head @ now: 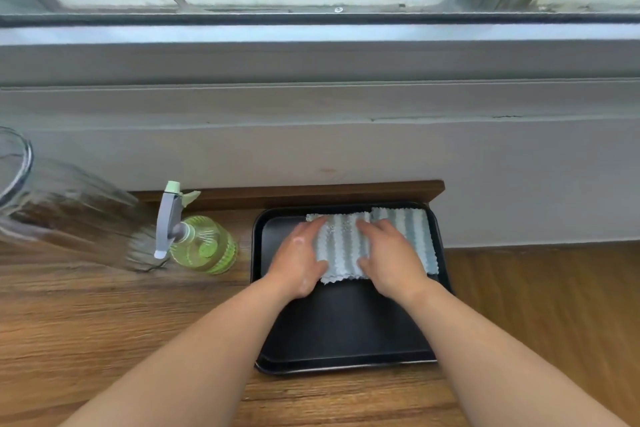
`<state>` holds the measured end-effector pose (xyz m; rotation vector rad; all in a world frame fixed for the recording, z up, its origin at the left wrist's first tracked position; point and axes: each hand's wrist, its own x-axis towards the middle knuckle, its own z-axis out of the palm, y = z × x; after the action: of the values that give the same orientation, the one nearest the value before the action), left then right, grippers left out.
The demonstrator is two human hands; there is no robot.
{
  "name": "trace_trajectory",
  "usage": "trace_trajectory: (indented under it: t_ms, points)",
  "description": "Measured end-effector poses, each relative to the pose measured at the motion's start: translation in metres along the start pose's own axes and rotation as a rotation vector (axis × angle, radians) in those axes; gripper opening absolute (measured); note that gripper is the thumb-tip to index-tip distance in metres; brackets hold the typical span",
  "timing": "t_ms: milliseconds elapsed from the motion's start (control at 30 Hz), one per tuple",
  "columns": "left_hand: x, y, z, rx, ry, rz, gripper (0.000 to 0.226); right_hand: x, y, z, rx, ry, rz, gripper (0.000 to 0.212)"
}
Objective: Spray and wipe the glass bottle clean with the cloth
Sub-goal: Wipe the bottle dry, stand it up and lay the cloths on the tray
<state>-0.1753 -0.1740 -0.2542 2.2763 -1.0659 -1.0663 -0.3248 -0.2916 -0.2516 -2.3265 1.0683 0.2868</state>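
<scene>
Head view: your fingers [310, 229] lie fairly straight and close together, flat on the striped cloth [341, 246]. Left hand [298, 260] presses its left edge, right hand [391, 260] its middle; both thumbs sit at the near edge. Cloth lies at the far end of the black tray [346, 329], part of it out past your right hand. Green spray bottle [201, 246] stands on the worktop [104, 315] just left of the tray. Glass bottle [69, 204] beyond it at far left, well apart from both hands, untouched, blurred; upright or tilted, cannot tell.
</scene>
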Motion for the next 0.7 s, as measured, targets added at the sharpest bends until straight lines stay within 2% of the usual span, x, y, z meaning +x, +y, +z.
trace_trajectory:
  t_ms: [200,333,433,500,567,600,700]
  points:
    - [0.008,-0.009,0.01,0.064,0.027,-0.044,0.083,0.004,0.002,0.006,-0.169,0.024,0.058,0.062]
    - [0.01,-0.006,0.006,0.102,-0.012,-0.096,0.087,-0.002,-0.003,0.006,-0.178,0.033,0.071,0.064]
    - [-0.011,-0.004,-0.004,0.041,0.004,-0.107,0.083,-0.018,-0.014,0.002,-0.115,0.125,0.045,0.054]
    - [-0.044,-0.012,-0.012,-0.072,0.061,-0.127,0.062,-0.036,-0.025,0.002,-0.038,0.15,-0.014,0.046]
    - [-0.082,-0.032,-0.023,-0.218,0.185,-0.23,0.026,-0.051,-0.043,0.008,0.039,0.096,-0.083,0.041]
    - [-0.1,-0.047,-0.029,-0.286,0.269,-0.3,0.017,-0.054,-0.055,0.013,0.067,0.052,-0.118,0.04]
    - [-0.131,-0.081,-0.057,-0.355,0.495,-0.463,0.032,-0.048,-0.098,0.031,0.099,-0.069,-0.218,0.046]
